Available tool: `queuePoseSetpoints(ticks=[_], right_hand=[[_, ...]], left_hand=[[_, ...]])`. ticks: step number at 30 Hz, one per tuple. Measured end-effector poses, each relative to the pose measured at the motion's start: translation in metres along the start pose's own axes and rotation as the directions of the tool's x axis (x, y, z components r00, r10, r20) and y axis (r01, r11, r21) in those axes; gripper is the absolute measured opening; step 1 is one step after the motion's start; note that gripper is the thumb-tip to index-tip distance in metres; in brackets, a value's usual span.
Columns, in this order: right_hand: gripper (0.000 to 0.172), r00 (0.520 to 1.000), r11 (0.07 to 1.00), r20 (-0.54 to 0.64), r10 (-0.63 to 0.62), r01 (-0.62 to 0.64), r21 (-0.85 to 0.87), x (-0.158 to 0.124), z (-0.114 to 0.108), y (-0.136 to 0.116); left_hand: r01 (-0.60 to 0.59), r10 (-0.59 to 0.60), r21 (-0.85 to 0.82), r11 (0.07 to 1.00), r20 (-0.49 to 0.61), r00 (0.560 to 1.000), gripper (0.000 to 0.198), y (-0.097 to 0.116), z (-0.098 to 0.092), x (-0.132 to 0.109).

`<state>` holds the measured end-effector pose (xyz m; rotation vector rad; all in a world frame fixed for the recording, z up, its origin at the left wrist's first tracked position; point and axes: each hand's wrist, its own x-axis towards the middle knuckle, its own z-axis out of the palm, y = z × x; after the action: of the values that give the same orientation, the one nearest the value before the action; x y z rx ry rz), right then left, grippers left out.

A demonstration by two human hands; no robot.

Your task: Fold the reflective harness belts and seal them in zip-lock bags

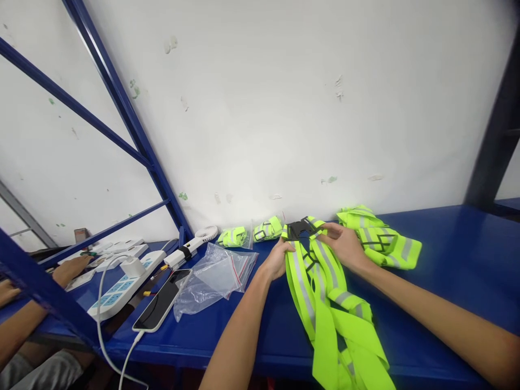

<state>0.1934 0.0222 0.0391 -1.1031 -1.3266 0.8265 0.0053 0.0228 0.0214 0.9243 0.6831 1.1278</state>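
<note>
The left hand (278, 259) pinches straps (326, 322) beside the buckle (301, 229); the right hand (344, 246) pinches them opposite. Their lower ends cross the tabletop's (442, 265) front edge.

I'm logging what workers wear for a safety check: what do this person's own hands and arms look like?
Both the left hand and the right hand are bare, with no gloves. No sleeve, watch or bracelet shows on the left forearm or right forearm. Parts of the fingers are hidden, so I can't rule out rings.
</note>
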Motion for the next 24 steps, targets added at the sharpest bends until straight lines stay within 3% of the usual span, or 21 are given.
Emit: queuePoseSetpoints(ticks=[4,9,14,19,24], right_hand=[[0.059,0.996,0.98,0.033,0.088,-0.093,0.179,-0.002,0.001,0.0],[0.034,0.922,0.96,0.379,0.082,-0.176,0.22,-0.005,0.006,0.008],[0.039,0.944,0.992,0.326,-0.055,0.014,0.126,-0.006,0.01,0.018],[0.073,0.962,0.983,0.216,-0.165,0.177,-0.038,-0.007,0.005,0.02],[0.041,0.891,0.928,0.357,-0.281,0.347,-0.135,-0.009,0.002,0.016]], left_hand=[[-0.058,0.059,0.02,0.998,-0.062,0.996,0.049,-0.001,0.001,0.002],[-0.172,0.177,0.068,0.983,-0.065,0.982,0.042,-0.006,0.001,0.007],[-0.184,0.189,0.149,0.971,-0.016,0.982,0.047,-0.012,0.002,0.007],[-0.264,0.282,0.271,0.926,-0.028,0.959,0.043,-0.016,0.004,0.008],[-0.235,0.264,0.25,0.939,-0.09,0.96,0.039,-0.022,0.003,0.011]])
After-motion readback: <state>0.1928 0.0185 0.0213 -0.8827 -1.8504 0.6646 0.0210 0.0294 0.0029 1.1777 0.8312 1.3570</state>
